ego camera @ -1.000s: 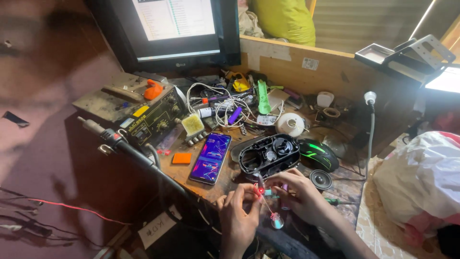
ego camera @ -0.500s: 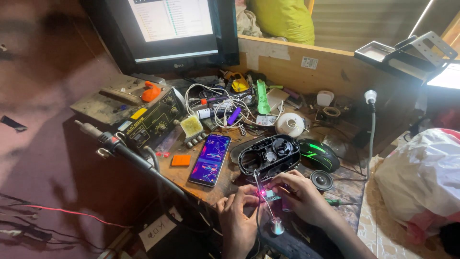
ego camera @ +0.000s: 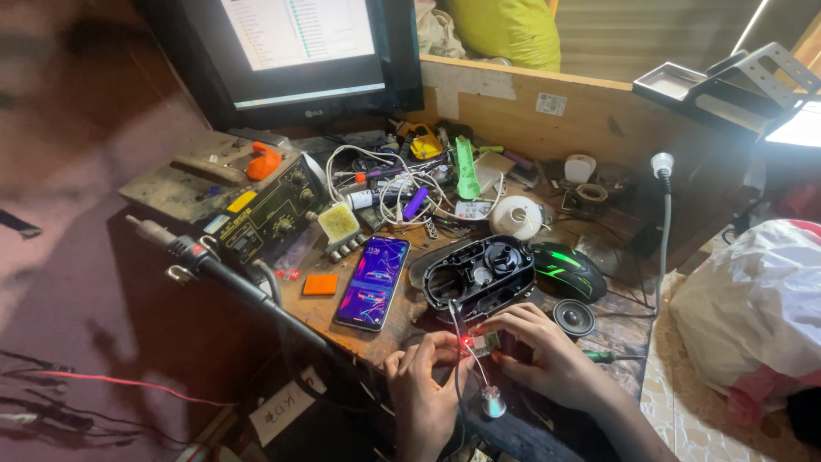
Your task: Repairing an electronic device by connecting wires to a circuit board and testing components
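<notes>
Both hands meet at the near edge of the worktop (ego camera: 342, 321). Left hand (ego camera: 423, 385): fingers pinched together on a small circuit board (ego camera: 481, 344), where a red light (ego camera: 467, 342) glows at the fingertips. Right hand (ego camera: 539, 351): fingers closed on the same board from the other side, knuckles up. Thin wires (ego camera: 457, 321) run from the board up to an open black speaker shell (ego camera: 479, 274), which lies just behind the hands. A small silver-tipped part (ego camera: 492, 402) hangs below the board on a wire, off the worktop edge. Left of the shell lies a smartphone (ego camera: 373, 282), screen lit, and beside that a small orange square (ego camera: 321, 284). Right of the shell: a black mouse with green lights (ego camera: 566, 269) and a loose round speaker (ego camera: 574, 317), just beside the right hand. Farther back stand a soldering station (ego camera: 265, 214), a tangle of cables (ego camera: 393, 184) and a monitor (ego camera: 299, 51). White plastic bag (ego camera: 753, 308) at the right.
</notes>
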